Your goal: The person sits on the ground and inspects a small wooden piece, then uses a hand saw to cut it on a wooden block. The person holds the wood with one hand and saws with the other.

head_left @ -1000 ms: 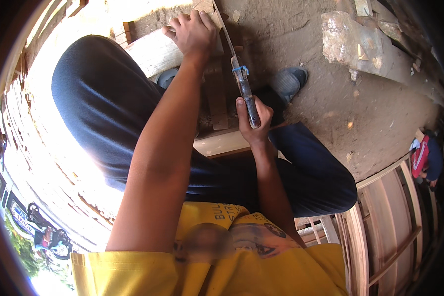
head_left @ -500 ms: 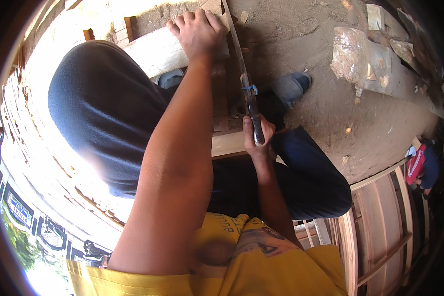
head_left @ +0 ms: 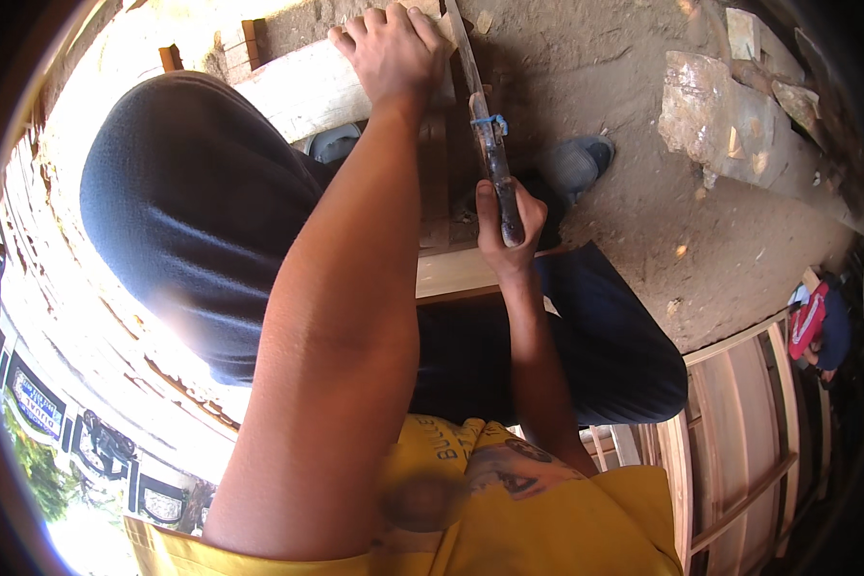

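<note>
My left hand (head_left: 392, 60) grips a pale piece of wood (head_left: 288, 91) at the top, fingers curled over its far part. Close beside those fingers runs a long, narrow saw blade (head_left: 461, 48), pointing away from me. My right hand (head_left: 509, 221) is closed round the saw's dark handle (head_left: 499, 168), which has blue cord (head_left: 490, 125) tied near the blade. The far end of the blade goes out of the frame. A light plank (head_left: 451, 269) lies crosswise below the handle.
My knees in dark trousers are bent either side, with a grey shoe (head_left: 576, 168) on the dirt floor (head_left: 701, 259). A rough log slab (head_left: 701, 110) lies at upper right, wooden frames (head_left: 739, 442) at lower right, red-and-dark cloth (head_left: 811, 322) at the right, vehicles (head_left: 106, 442) at lower left.
My right hand and saw slid back toward me half a second ago and are now pushed forward again. My left hand has moved slightly rightward in the view.
</note>
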Motion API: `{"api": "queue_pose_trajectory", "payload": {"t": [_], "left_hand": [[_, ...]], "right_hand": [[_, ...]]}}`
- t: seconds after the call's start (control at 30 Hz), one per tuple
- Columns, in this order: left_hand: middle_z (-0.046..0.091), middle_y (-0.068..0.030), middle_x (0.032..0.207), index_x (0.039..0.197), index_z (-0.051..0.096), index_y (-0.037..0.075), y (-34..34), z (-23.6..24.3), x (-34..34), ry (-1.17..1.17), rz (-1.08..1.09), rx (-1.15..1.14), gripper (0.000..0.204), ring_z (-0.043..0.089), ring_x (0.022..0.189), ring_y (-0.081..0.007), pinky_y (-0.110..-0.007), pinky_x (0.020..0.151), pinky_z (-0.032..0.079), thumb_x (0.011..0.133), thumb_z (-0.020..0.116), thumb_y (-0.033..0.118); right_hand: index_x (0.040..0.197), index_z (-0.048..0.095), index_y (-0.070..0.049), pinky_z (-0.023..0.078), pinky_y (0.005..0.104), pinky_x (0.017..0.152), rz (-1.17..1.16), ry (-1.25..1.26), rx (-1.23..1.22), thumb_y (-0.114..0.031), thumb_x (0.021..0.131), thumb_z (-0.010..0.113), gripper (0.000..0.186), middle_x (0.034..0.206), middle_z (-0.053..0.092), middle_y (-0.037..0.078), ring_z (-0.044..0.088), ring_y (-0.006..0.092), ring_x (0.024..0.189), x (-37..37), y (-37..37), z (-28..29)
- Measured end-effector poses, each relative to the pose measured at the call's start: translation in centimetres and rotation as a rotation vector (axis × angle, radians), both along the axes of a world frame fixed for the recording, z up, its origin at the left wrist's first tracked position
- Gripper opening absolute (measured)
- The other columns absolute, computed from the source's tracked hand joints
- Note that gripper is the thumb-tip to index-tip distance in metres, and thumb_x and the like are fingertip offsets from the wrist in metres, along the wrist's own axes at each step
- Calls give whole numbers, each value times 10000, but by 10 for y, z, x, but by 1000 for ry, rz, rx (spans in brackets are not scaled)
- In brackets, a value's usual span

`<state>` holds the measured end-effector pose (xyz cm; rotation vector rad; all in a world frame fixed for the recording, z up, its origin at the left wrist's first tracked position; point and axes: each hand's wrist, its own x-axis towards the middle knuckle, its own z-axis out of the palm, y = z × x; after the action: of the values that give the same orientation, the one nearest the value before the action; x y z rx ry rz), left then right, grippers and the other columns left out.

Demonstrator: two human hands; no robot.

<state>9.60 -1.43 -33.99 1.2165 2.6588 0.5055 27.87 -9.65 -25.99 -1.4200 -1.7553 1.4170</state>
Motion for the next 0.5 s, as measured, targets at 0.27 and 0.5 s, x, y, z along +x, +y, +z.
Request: {"api": "queue_pose_trajectory", "payload": {"t": [0.27,0.5], "left_hand": [[574,-222,1144,981,605,10,0,-5,0,47,-11,-5,355,459,1133,-383,-545,1064,206,889,398,283],[584,-213,1130,1027,597,8,-2,-16,-4,73,1,11,376,462,1136,-377,-543,1055,218,892,403,301]], "right_hand": [[733,546,-12,392,333,448,20,-29,164,-95,864,592,162,553,485,103,522,199,457,14,-22,-6],[768,562,3,395,333,450,-23,-30,80,-82,861,592,130,578,509,112,531,209,468,21,-42,6]]}}
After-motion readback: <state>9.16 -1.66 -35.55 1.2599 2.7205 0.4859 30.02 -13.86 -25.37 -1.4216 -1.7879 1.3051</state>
